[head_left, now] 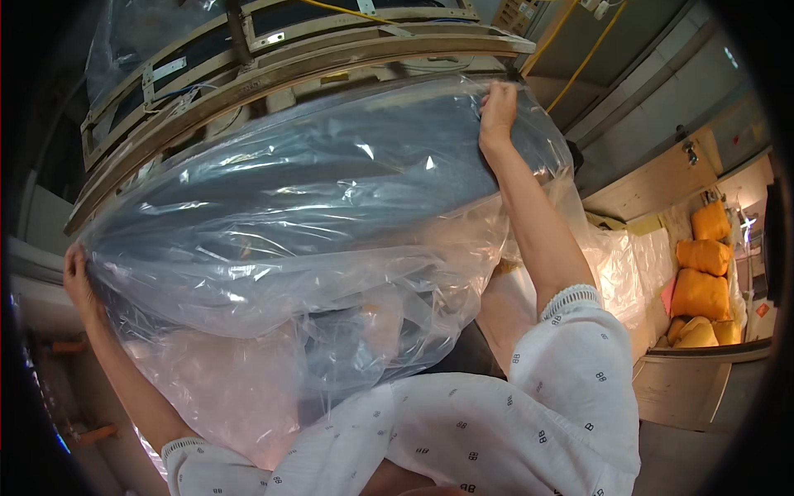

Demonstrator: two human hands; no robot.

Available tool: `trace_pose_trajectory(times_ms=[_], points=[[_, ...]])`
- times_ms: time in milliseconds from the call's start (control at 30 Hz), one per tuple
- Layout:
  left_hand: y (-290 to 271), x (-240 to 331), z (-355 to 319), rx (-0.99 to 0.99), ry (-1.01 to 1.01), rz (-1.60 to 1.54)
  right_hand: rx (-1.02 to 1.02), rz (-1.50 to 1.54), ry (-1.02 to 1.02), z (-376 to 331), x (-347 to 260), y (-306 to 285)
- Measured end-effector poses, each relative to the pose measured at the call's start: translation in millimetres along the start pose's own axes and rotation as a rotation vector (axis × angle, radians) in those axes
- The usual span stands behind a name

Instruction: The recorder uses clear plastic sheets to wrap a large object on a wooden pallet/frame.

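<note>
A large clear plastic sheet (pixel 273 223) stretches across in front of me, wrinkled and shiny, its near part hanging in folds toward my body. Whether it is a single layer or a bag, I cannot tell. At its far left edge, my left hand (pixel 78 279) is closed on the plastic with the arm reaching out. My right hand (pixel 499 112) grips the far right corner, fingers curled into a fist. Through the film shows a dark, long surface; its kind is blurred by the glare.
Beyond the sheet runs a long wooden frame (pixel 331 51) with metal brackets and a dark upright post. Yellow cords (pixel 585 58) hang at the far right. Several orange bundles (pixel 700 293) are stacked at the right, by a wooden panel (pixel 657 183).
</note>
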State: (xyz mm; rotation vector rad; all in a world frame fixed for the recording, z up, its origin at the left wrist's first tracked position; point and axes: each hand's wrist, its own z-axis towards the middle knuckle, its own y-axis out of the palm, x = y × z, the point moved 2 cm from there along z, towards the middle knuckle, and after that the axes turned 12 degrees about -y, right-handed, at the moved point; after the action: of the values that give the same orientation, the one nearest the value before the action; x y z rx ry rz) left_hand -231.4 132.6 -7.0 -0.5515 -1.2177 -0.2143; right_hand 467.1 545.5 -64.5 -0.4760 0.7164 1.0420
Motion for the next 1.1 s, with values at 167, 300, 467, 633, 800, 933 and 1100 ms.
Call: trace_pose_trajectory(times_ms=[167,300,467,633,800,933,1100], points=[[-113,17,-70,0.142,-0.139,-0.062,-0.541,0.472,0.584,-36,-59,-16],[-155,53,-159,0.347,-0.166,-0.087,-0.832,0.306,0.518,-56,-88,-18],[-202,33,-204,0.315,-0.319,0.057,-0.817,0.292,0.150,-75,-114,-27],[-178,34,-203,0.189,-0.043,1.493,-0.793,0.399,0.117,-95,-137,-46],[47,128,-207,-0.119,0.435,1.008,-0.766,0.380,0.142,-95,-148,-64],[236,218,-264,-0.585,0.528,0.496,-0.748,0.328,0.167,-93,-151,-80],[362,271,-314,-0.811,0.674,0.284,-0.750,0.383,0.160,-93,-160,-87]])
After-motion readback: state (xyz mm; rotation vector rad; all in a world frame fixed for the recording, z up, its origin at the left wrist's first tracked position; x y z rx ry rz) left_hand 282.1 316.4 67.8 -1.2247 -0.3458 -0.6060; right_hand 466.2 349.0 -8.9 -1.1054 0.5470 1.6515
